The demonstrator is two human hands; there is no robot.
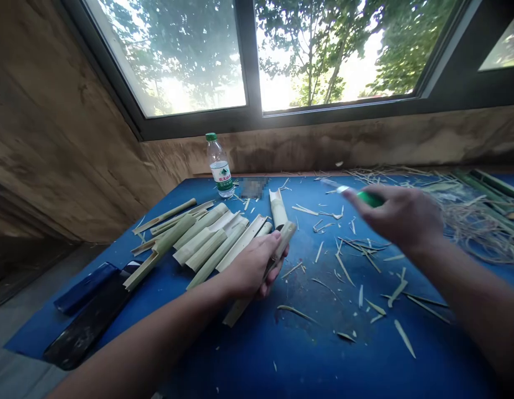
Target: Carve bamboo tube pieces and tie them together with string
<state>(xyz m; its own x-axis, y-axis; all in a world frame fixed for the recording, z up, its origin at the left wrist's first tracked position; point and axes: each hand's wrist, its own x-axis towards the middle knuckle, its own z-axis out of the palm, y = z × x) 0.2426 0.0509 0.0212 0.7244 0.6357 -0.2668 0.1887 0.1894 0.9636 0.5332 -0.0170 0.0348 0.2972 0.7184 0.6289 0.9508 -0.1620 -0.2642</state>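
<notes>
My left hand is closed round a long split bamboo strip that lies slanted on the blue table. My right hand hovers above the table's right half, blurred, gripping a small green-handled tool whose pale tip points left. A row of several split bamboo pieces lies just left of my left hand. One short bamboo section sits behind the held strip.
A plastic water bottle with a green cap stands at the table's back by the wall. Bamboo shavings litter the table's right half. A tangle of thin strips piles at the far right. Dark flat objects lie at the left edge.
</notes>
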